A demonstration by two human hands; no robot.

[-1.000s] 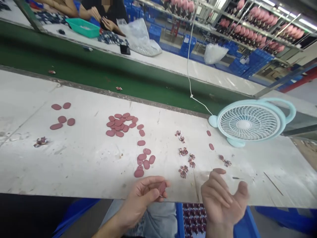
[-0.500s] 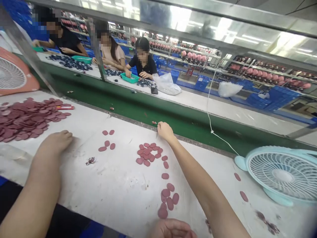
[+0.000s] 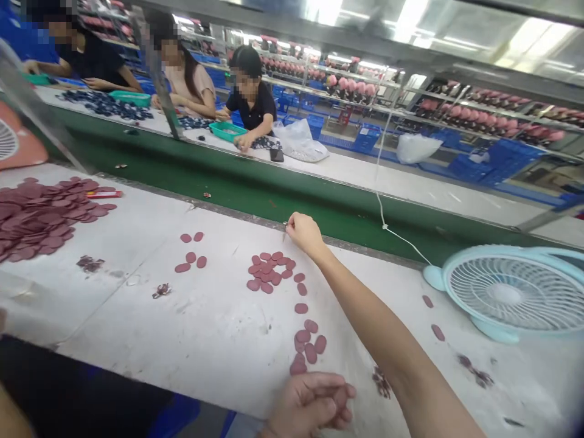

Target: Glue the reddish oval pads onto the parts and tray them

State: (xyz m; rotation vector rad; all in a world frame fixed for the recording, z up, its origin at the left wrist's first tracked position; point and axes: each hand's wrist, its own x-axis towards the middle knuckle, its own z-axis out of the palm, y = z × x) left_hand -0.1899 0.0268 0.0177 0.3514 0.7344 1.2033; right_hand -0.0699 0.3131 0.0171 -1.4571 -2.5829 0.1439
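Observation:
My left hand point(image 3: 305, 404) is at the bottom middle, fingers curled around what looks like a maroon oval piece point(image 3: 340, 398). My right hand point(image 3: 303, 232) reaches over the table's far edge with its fingertips pinched together. Something tiny shows at those fingertips, too small to name. Between the hands lies a loose cluster of flat maroon oval pieces point(image 3: 269, 271), from which a trail of more ovals point(image 3: 301, 308) runs down toward my left hand. A small maroon scrap bunch point(image 3: 381, 382) lies beside my right forearm.
A large heap of maroon ovals point(image 3: 36, 213) and a red-and-white strip point(image 3: 104, 194) lie left. Scraps point(image 3: 162, 291) dot the white table point(image 3: 205, 334). A pale blue fan point(image 3: 506, 295) stands right, its white cord point(image 3: 404, 243) hanging. Beyond the green strip point(image 3: 237, 198), several co-workers sit.
My left hand has risen further into view, showing the oval. A co-worker's arm at the left has withdrawn almost entirely. My right hand stays near the far edge. The view has shifted slightly.

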